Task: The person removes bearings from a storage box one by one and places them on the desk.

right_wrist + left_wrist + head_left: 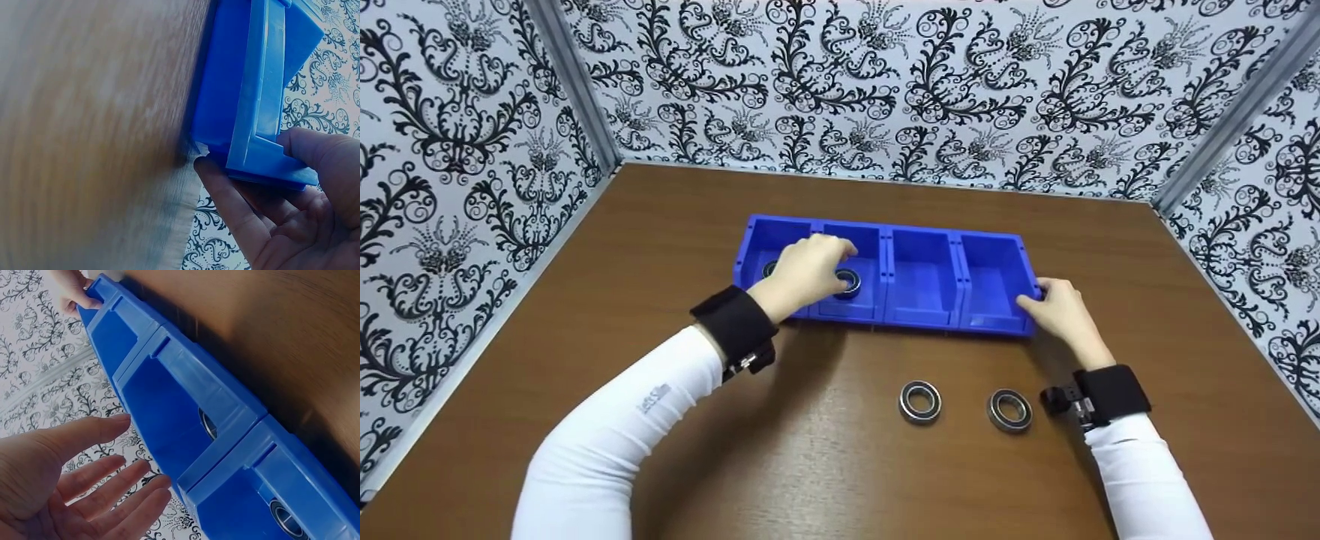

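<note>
A blue bin (885, 259) with several side-by-side compartments stands on the brown table. Over its second compartment from the left is my left hand (808, 271), fingers spread and holding nothing in the left wrist view. A ball bearing (856, 283) lies inside that compartment, near the thumb. Partly hidden by the same hand, another bearing (769, 269) sits in the leftmost compartment. My right hand (1059, 309) grips the bin's right end wall, thumb inside and fingers outside, seen closely in the right wrist view.
Two more bearings lie flat on the table in front of the bin, a left one (934, 403) and a right one (997, 411) near the right wrist. Patterned black-and-white panels (855, 97) enclose the table (825, 465) at the back and sides.
</note>
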The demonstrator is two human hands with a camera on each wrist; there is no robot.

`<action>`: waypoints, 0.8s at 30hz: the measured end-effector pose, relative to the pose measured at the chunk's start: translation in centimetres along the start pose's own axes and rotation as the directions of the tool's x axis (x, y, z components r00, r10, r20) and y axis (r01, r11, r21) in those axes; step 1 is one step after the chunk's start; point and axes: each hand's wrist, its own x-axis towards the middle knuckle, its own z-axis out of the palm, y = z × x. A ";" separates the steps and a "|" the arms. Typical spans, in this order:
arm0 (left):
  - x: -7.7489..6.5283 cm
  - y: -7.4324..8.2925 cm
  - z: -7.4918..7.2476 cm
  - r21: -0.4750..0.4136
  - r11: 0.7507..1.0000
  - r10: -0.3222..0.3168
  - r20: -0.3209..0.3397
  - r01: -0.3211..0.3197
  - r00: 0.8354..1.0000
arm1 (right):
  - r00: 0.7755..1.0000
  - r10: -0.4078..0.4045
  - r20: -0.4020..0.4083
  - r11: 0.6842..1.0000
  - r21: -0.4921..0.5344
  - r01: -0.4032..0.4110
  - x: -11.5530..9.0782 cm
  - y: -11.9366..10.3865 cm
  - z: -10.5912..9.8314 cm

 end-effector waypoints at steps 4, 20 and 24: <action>0.3 0.2 0.3 0.000 1.000 0.011 -0.011 -0.011 1.000 | 1.000 -0.005 -0.002 1.000 -0.008 0.005 0.1 0.1 0.0; 1.4 1.0 1.9 0.031 1.000 -0.004 0.020 0.004 1.000 | 1.000 0.005 0.009 1.000 0.012 -0.005 0.0 -0.1 0.0; 1.6 1.0 2.3 0.023 1.000 -0.020 0.025 0.020 0.999 | 1.000 0.002 0.009 1.000 0.014 -0.002 0.0 -0.1 0.0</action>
